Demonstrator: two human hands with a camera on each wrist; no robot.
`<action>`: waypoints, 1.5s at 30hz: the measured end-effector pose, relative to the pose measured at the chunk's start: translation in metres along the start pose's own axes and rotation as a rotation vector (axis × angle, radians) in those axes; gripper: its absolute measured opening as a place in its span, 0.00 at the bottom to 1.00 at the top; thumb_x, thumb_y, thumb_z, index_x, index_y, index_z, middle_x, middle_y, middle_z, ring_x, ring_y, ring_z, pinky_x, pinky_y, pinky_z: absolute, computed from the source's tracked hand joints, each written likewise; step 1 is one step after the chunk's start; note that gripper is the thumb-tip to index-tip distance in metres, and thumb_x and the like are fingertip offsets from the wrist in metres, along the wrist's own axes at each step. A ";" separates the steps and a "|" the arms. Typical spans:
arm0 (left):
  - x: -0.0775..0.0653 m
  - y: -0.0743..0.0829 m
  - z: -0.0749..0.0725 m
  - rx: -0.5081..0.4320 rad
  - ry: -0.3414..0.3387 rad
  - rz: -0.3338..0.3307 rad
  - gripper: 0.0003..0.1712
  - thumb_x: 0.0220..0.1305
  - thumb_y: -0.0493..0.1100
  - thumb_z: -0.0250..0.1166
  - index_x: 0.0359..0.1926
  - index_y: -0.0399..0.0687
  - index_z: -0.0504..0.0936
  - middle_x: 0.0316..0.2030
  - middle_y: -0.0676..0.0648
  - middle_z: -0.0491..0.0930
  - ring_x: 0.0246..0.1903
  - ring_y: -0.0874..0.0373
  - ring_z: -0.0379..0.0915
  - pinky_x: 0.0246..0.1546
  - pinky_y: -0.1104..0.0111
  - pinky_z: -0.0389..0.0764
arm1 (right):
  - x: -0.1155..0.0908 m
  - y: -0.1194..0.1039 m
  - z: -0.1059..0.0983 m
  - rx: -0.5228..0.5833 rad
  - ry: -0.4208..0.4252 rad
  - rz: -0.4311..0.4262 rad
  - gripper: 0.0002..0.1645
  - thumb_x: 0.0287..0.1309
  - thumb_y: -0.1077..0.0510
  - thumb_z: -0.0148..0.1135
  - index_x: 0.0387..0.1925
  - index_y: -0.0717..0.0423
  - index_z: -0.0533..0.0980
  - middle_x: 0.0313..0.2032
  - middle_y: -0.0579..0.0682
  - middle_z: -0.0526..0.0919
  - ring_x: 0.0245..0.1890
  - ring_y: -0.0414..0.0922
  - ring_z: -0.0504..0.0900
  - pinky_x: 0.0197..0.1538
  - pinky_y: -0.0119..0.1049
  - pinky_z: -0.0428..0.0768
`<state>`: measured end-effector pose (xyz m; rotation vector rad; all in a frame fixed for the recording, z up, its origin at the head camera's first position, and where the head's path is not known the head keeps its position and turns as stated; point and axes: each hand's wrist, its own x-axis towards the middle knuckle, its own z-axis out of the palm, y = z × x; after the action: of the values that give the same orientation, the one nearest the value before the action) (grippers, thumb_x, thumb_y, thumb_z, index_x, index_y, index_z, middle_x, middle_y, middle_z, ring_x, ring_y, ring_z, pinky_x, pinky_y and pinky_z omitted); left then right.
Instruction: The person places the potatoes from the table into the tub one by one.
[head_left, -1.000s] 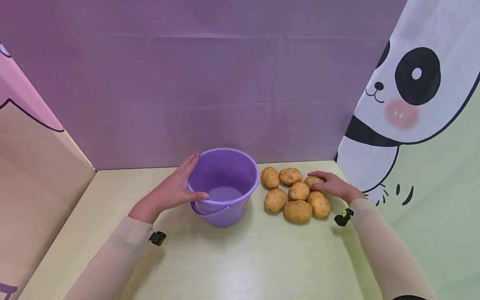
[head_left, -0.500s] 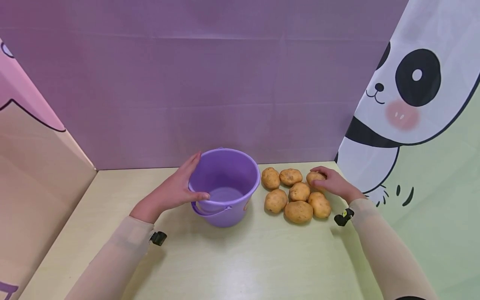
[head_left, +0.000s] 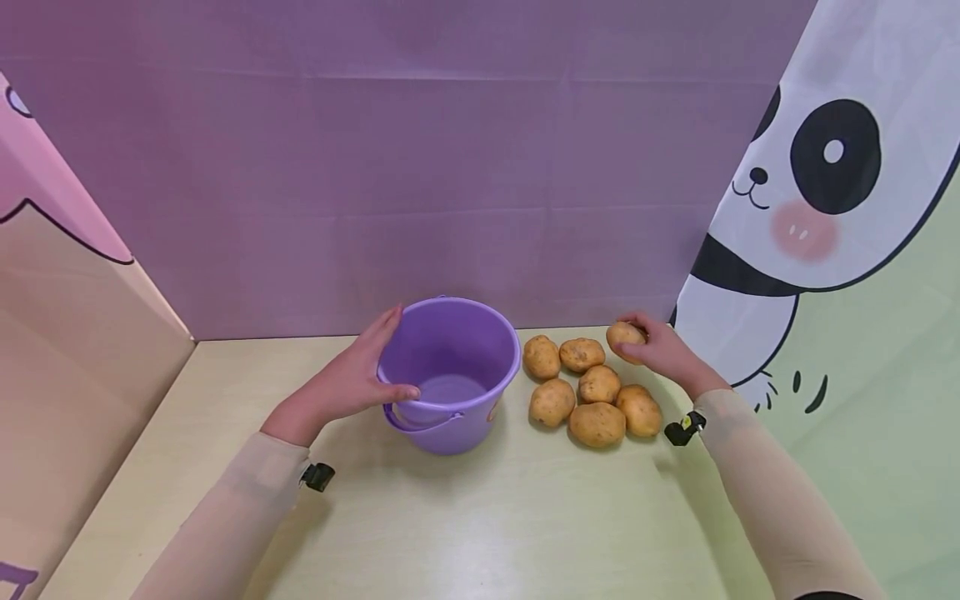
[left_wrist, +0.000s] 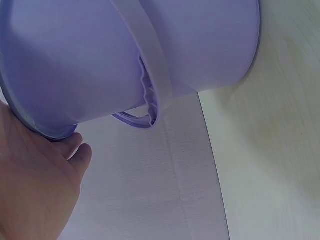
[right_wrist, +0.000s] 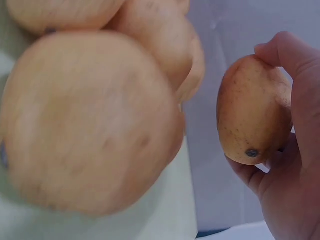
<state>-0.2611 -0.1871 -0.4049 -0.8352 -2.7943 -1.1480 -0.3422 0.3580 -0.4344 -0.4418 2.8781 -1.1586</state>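
Observation:
A purple plastic bucket (head_left: 465, 425) stands upright on the table, its handle hanging down its near side. My left hand (head_left: 348, 375) holds the bucket's left rim, thumb and fingers spread along it. In the left wrist view the left hand (left_wrist: 37, 175) is at the rim, with the bucket's outer wall (left_wrist: 200, 45) beside it. My right hand (head_left: 671, 354) grips a potato (head_left: 625, 340) between thumb and fingers, raised above the table. The right wrist view shows this potato (right_wrist: 252, 110), with a dark spot near its lower end, in the right hand (right_wrist: 300, 165).
Several other potatoes (head_left: 597, 425) lie grouped on the table right of the bucket. One large potato (right_wrist: 90, 122) fills the left of the right wrist view. The pale table (head_left: 480, 517) meets a purple backdrop (head_left: 450, 167) behind and a panda-print sheet (head_left: 840, 333) at right.
My right hand has taken hold of the far-right potato and lifted it off the table, up and slightly left. The left hand and bucket stay nearly still.

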 end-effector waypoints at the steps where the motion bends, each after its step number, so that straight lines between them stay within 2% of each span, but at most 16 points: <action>1: 0.000 0.000 0.000 -0.001 0.000 0.000 0.78 0.60 0.64 0.83 0.90 0.39 0.41 0.90 0.40 0.38 0.87 0.36 0.37 0.82 0.35 0.53 | 0.001 -0.004 0.000 0.001 0.006 -0.004 0.33 0.74 0.48 0.70 0.71 0.60 0.74 0.59 0.63 0.83 0.52 0.56 0.81 0.54 0.44 0.81; 5: -0.001 0.000 -0.001 -0.001 0.004 -0.005 0.77 0.60 0.64 0.83 0.90 0.39 0.41 0.90 0.41 0.37 0.87 0.36 0.37 0.82 0.36 0.52 | 0.007 -0.025 0.001 -0.003 0.022 -0.015 0.35 0.74 0.45 0.70 0.72 0.58 0.72 0.62 0.62 0.81 0.56 0.58 0.81 0.57 0.49 0.81; 9: -0.001 -0.001 0.000 -0.002 0.005 -0.010 0.78 0.60 0.65 0.83 0.90 0.41 0.40 0.90 0.41 0.37 0.87 0.36 0.37 0.82 0.36 0.52 | 0.009 -0.048 0.005 0.034 0.023 -0.049 0.34 0.74 0.47 0.70 0.71 0.60 0.71 0.63 0.62 0.79 0.58 0.58 0.80 0.58 0.50 0.82; 24: 0.000 0.000 0.002 0.005 0.009 -0.012 0.76 0.61 0.61 0.83 0.90 0.40 0.41 0.90 0.40 0.37 0.87 0.35 0.39 0.82 0.35 0.53 | 0.018 -0.113 0.035 0.203 0.061 -0.186 0.34 0.71 0.55 0.75 0.70 0.60 0.71 0.61 0.60 0.80 0.53 0.53 0.81 0.49 0.32 0.83; 28: 0.000 0.000 0.002 0.011 0.010 -0.011 0.77 0.60 0.62 0.83 0.90 0.41 0.40 0.90 0.40 0.38 0.87 0.35 0.39 0.82 0.35 0.53 | 0.017 -0.130 0.040 0.243 0.072 -0.218 0.33 0.72 0.57 0.75 0.71 0.60 0.72 0.60 0.59 0.80 0.52 0.51 0.79 0.48 0.31 0.83; 31: 0.000 -0.001 0.002 0.013 0.010 -0.011 0.78 0.60 0.64 0.83 0.90 0.41 0.40 0.90 0.40 0.38 0.87 0.36 0.39 0.82 0.36 0.53 | 0.017 -0.141 0.044 0.267 0.088 -0.247 0.33 0.71 0.58 0.75 0.70 0.61 0.72 0.59 0.59 0.80 0.52 0.51 0.79 0.49 0.31 0.82; 39: 0.001 -0.002 0.003 -0.002 0.011 -0.001 0.76 0.61 0.58 0.84 0.90 0.39 0.41 0.90 0.40 0.38 0.87 0.37 0.38 0.83 0.37 0.52 | 0.021 -0.161 0.055 0.368 0.114 -0.325 0.32 0.69 0.62 0.76 0.68 0.64 0.73 0.57 0.59 0.81 0.53 0.50 0.79 0.48 0.30 0.83; 45: 0.001 -0.002 0.003 -0.002 0.008 -0.011 0.77 0.61 0.62 0.83 0.90 0.41 0.40 0.90 0.41 0.37 0.87 0.37 0.37 0.83 0.37 0.51 | 0.023 -0.174 0.064 0.441 0.130 -0.387 0.31 0.69 0.65 0.75 0.68 0.65 0.73 0.56 0.57 0.81 0.55 0.48 0.79 0.52 0.33 0.81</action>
<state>-0.2622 -0.1864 -0.4081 -0.8149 -2.7946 -1.1538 -0.3128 0.1884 -0.3604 -0.9556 2.5782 -1.8813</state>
